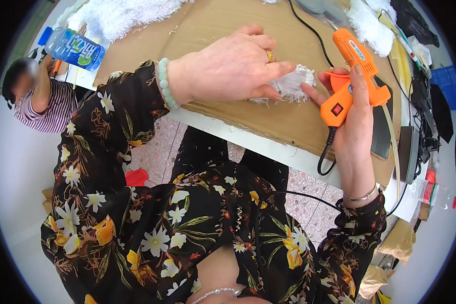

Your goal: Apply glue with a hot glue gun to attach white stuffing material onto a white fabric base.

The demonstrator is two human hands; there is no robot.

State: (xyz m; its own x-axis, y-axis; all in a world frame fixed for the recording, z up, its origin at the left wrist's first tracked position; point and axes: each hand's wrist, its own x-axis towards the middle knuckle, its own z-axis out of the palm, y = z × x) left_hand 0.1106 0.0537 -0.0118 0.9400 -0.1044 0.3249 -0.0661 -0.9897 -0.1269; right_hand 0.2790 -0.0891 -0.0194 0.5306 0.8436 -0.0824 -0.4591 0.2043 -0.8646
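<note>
My right hand [357, 116] grips an orange glue gun [345, 99], its nozzle pointing up and away from me. A long translucent glue stick [394, 137] sticks out of the gun's back end. One fingertip of that hand reaches the edge of a small white frayed fabric patch [291, 83], which lies on brown cardboard. My left hand [233, 66] is over the patch's left side. Its index finger and thumb are stretched out and apart, touching or just above the fabric, while the other fingers are partly curled. Part of the patch is hidden under this hand.
White shaggy fabric [121, 17] lies at the far left, with more white fabric [372, 30] at the far right. A blue-labelled bottle [76, 48] lies at the left; another clear bottle [438, 195] is at the right. Black cords [309, 25] cross the cardboard [228, 119]. A person [40, 96] sits at left.
</note>
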